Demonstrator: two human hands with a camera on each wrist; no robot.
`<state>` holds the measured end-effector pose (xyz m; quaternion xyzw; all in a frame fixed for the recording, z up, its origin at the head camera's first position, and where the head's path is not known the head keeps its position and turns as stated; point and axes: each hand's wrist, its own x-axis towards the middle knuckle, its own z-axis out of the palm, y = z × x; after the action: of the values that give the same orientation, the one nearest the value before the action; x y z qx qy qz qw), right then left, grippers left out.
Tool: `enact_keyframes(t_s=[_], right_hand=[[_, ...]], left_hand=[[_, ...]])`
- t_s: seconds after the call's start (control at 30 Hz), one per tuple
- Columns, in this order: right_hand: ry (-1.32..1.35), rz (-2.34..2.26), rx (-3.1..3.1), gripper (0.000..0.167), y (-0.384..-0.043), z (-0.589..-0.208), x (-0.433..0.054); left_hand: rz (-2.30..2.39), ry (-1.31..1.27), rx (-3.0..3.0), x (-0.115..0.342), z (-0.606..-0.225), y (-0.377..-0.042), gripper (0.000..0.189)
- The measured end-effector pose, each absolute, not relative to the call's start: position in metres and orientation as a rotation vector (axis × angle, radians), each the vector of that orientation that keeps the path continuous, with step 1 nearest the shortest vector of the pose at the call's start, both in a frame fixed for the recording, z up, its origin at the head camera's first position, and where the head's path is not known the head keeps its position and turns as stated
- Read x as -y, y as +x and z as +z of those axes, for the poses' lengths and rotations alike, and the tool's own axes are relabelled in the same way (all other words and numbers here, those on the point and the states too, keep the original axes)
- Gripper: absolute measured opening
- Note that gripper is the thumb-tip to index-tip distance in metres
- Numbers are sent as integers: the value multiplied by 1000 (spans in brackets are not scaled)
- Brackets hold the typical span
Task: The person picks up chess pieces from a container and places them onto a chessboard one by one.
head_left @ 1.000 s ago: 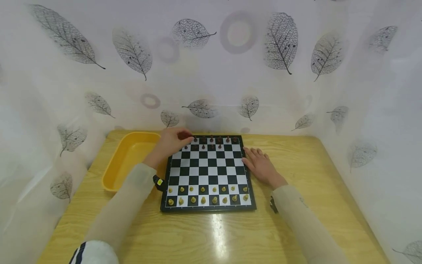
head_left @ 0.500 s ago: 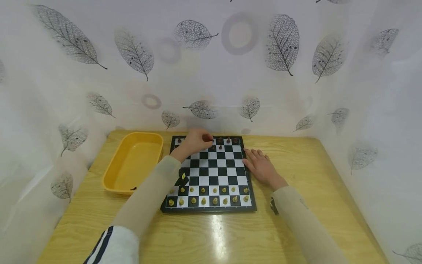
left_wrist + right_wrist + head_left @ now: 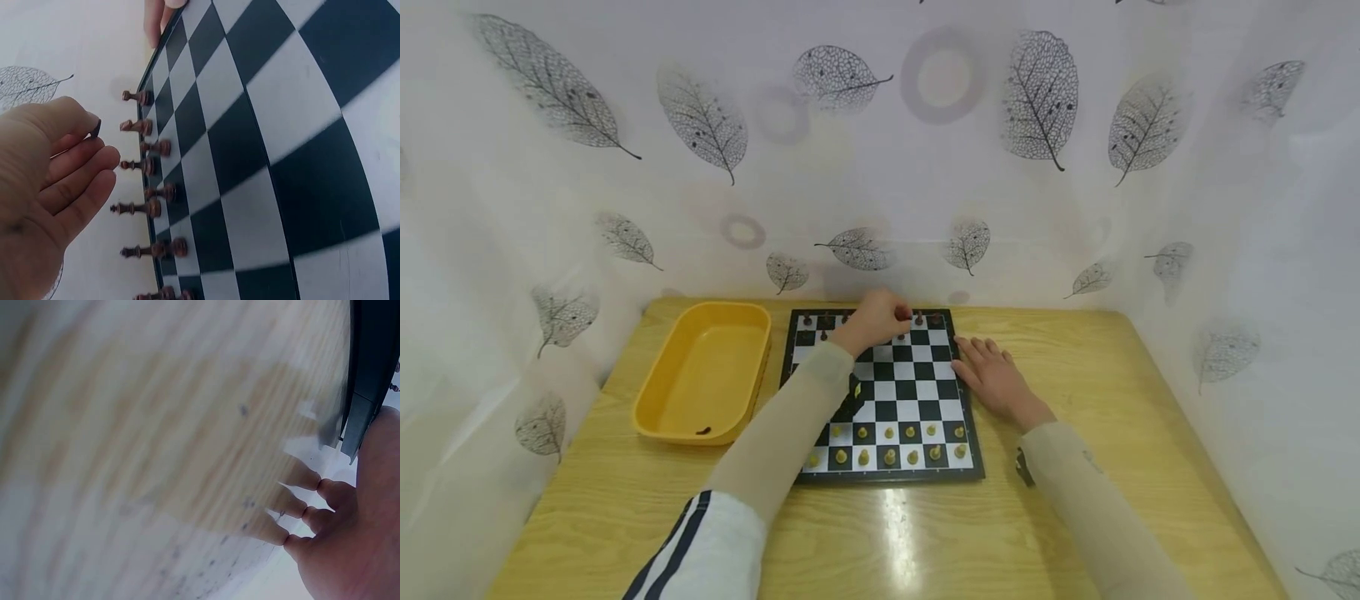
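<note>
My left hand (image 3: 878, 321) is over the far rows of a black-and-white chessboard (image 3: 885, 392). Between its thumb and a finger, the left wrist view shows a small dark chess piece (image 3: 95, 129), mostly hidden by the fingertips. Dark brown chess pieces (image 3: 145, 208) stand on the far rows beside this hand; some are covered by it in the head view. My right hand (image 3: 997, 379) lies flat at the board's right edge, with spread fingers on the table and the thumb against the frame.
A yellow tray (image 3: 700, 375) stands left of the board, with a small dark piece (image 3: 703, 431) inside near its front rim. Gold chess pieces (image 3: 890, 456) fill the two near rows, partly behind the left forearm. A leaf-patterned curtain (image 3: 865, 167) rises behind the wooden table (image 3: 1060, 533).
Across the far rows, my left hand has moved from the board's left corner toward the right. The dark piece in the tray has come into view. My right hand has stayed put.
</note>
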<state>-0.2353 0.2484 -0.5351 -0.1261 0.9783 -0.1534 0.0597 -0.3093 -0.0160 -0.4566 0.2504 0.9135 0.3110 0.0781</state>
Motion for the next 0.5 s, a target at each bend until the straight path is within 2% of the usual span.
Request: enact_keyframes(t_s=[0.5], right_hand=[[-401,-485,-2965,68,-237,-539,-250]], left_hand=[[855,736,-2752,-12,-474,-314,21]])
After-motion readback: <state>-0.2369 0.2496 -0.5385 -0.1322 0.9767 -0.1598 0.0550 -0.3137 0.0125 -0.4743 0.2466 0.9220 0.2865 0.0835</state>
